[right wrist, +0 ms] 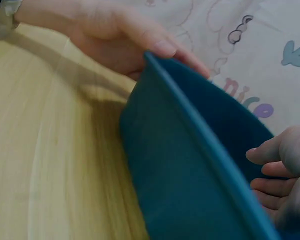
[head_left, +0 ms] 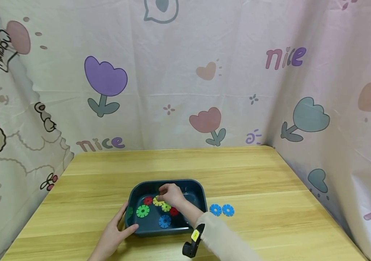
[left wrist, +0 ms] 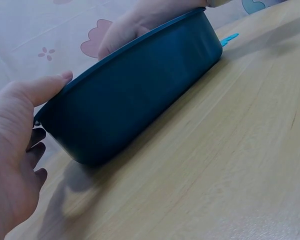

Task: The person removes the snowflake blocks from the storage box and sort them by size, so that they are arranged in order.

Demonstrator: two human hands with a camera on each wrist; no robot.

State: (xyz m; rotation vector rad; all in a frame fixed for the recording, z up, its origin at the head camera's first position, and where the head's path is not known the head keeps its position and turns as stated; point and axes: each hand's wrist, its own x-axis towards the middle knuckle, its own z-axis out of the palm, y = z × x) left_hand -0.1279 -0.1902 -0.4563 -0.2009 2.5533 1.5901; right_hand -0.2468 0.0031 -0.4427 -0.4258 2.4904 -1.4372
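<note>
A dark teal plastic tray (head_left: 196, 188) holds several flat, notched flower-shaped discs. My left hand (head_left: 112, 232) grips its near left corner, the thumb over the rim and the other fingers along the outer side, as the left wrist view shows. Inside the tray, my right hand (head_left: 173, 195) reaches down with loosely bent fingers; no disc shows between them in the right wrist view. Its fingertips are right at a yellow disc (head_left: 157, 201). Around it lie a red disc (head_left: 147, 200), a yellow-green disc (head_left: 166, 207), another red disc (head_left: 173, 211), a green disc (head_left: 143, 211) and a blue disc (head_left: 164, 221).
Two blue discs (head_left: 222, 210) lie side by side on the wooden table (head_left: 263, 181), just right of the tray. A patterned cloth (head_left: 159, 72) hangs behind the table and along both sides. A black strap with a camera (head_left: 192, 246) is on my right wrist.
</note>
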